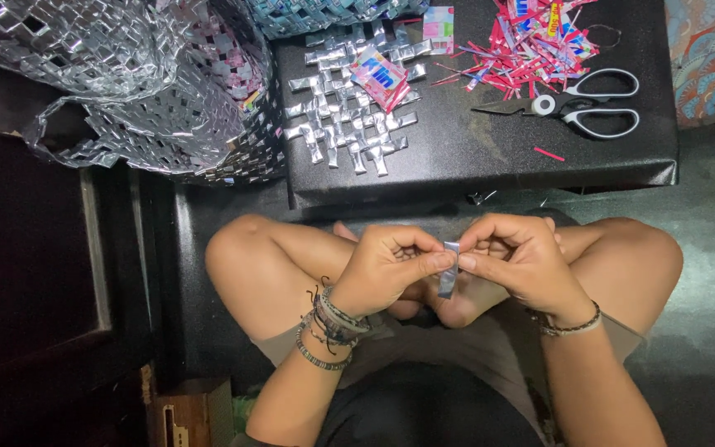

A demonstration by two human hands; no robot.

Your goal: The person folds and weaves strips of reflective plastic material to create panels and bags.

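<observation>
Wrappers on my black table

Pink-and-blue sachet (381, 76) lies on the woven silver mat (349, 103); pink wrapper scraps (531, 41) heaped beside the scissors (585, 103)

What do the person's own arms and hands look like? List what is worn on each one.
Both forearms are bare, with no sleeves and no gloves. The left hand has a stack of bracelets at the wrist: beaded bands, dark cords with loose ends, and a pale band. The right hand has a single thin wristband, partly pale and partly dark beaded. No rings can be made out on the fingers.
</observation>
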